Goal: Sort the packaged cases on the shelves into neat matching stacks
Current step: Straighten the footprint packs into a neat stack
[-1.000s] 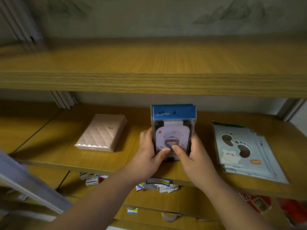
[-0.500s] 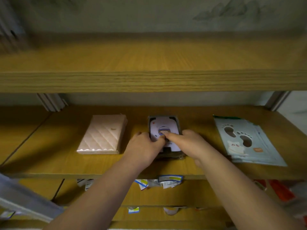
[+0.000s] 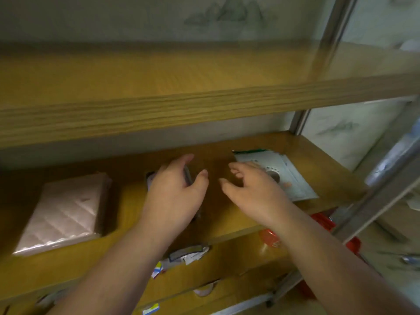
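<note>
A person's two bare hands reach over the middle shelf (image 3: 227,226) of a wooden rack. The left hand (image 3: 175,196) lies over a stack of clear-packaged cases (image 3: 188,177), of which only a dark edge and a pale corner show past the fingers; the stack lies flat on the shelf, roughly at its centre. The blur makes it hard to say whether that hand presses on the stack or only hovers over it, but its fingers are spread and its grip is loose, not closed round anything. The right hand (image 3: 252,189) is just beside it, apart from the stack, fingers curled and open, holding nothing. Its fingertips reach above the near edge of a pile of pale blue packets printed with paw marks (image 3: 288,176), which lies at the right end of the same shelf. At the left end lies a flat stack of pink quilted cases (image 3: 66,212), well apart from both hands. The upper shelf (image 3: 181,110) crosses the view above. Loose paper labels (image 3: 188,255) hang below the middle shelf's front edge, and red packaging (image 3: 322,221) shows lower right.
</note>
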`<action>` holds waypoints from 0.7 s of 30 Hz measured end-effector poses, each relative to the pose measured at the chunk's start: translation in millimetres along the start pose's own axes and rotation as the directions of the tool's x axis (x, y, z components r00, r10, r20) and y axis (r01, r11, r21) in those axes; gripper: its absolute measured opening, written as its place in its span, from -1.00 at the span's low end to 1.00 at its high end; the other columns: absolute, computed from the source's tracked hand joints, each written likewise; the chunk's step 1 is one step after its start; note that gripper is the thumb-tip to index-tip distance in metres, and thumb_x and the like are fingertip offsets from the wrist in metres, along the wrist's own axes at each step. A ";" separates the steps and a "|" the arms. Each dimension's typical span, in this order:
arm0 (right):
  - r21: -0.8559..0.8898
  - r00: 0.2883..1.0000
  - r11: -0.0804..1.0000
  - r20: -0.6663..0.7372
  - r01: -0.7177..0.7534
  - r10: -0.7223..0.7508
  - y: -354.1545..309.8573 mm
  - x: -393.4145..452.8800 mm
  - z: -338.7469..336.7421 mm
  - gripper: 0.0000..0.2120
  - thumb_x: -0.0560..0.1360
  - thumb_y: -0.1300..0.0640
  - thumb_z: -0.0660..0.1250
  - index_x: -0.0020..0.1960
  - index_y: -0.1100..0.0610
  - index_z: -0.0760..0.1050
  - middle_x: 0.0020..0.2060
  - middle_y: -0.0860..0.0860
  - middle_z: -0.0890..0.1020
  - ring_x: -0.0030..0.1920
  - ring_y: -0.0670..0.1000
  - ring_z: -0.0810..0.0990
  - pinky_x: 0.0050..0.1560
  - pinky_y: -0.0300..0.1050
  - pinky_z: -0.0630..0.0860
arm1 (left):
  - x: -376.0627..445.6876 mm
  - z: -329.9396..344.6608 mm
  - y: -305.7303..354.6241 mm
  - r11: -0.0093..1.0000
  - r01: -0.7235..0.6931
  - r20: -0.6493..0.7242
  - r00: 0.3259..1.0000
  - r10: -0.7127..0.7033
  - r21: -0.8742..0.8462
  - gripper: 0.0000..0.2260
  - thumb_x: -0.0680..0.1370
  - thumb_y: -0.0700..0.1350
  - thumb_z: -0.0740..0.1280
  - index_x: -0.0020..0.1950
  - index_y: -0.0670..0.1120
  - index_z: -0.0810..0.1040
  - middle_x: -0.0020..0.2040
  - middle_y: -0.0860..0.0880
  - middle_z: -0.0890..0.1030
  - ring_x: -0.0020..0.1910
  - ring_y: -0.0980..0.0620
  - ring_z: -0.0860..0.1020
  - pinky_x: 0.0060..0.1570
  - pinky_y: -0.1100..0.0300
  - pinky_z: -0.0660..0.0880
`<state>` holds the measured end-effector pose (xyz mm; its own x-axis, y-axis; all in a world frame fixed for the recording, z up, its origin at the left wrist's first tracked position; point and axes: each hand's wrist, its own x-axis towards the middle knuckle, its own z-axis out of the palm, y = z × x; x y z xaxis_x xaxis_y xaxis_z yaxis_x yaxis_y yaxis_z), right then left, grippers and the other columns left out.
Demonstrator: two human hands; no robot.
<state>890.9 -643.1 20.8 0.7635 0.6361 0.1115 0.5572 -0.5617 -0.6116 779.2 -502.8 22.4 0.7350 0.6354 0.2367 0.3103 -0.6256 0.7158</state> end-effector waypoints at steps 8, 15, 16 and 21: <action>-0.054 0.982 0.989 -0.140 -0.137 0.129 97.7 20.9 -74.9 -0.44 0.51 -0.23 0.26 0.43 0.01 0.39 0.26 0.00 0.45 0.30 0.07 0.44 0.19 -0.05 0.40 | 13.2 93.8 49.8 0.997 0.066 0.147 0.987 -0.059 -0.042 -0.45 0.61 0.14 0.32 0.55 -0.01 0.32 0.45 -0.05 0.49 0.42 -0.05 0.44 0.35 0.12 0.35; 0.047 0.967 0.978 0.164 -0.205 0.195 162.1 31.3 -86.6 -0.58 0.45 -0.38 0.23 0.16 -0.15 0.52 0.17 -0.07 0.54 0.16 0.00 0.54 0.09 0.02 0.55 | 11.5 142.7 83.0 0.979 0.200 0.203 0.957 -0.206 0.050 -0.67 0.61 0.11 0.31 0.35 0.08 0.42 0.18 0.04 0.63 0.19 -0.08 0.57 0.17 -0.08 0.52; 0.105 0.970 0.980 0.190 -0.170 0.148 163.2 31.4 -85.2 -0.67 0.45 -0.35 0.25 0.07 -0.19 0.53 0.08 -0.13 0.56 0.07 -0.06 0.57 0.01 -0.02 0.57 | 9.9 146.8 87.9 0.977 0.207 0.195 0.957 -0.213 0.051 -0.70 0.61 0.10 0.31 0.31 0.08 0.43 0.12 0.05 0.65 0.12 -0.07 0.58 0.11 -0.08 0.54; 0.236 0.976 0.969 0.217 -0.074 0.022 171.2 33.3 -83.4 -0.71 0.44 -0.23 0.35 0.13 -0.22 0.52 -0.02 -0.21 0.56 0.03 -0.09 0.57 0.03 0.03 0.59 | 11.1 160.4 107.4 0.875 0.418 0.235 0.901 -0.365 -0.243 -0.79 0.56 -0.11 0.39 0.12 0.16 0.55 -0.16 0.19 0.71 -0.17 0.18 0.66 -0.31 0.30 0.56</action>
<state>1038.9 -762.2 -14.9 0.6862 0.7236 -0.0747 0.4061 -0.4662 -0.7860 917.4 -635.6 -3.4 0.6909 0.6941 -0.2023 0.4323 -0.1723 0.8851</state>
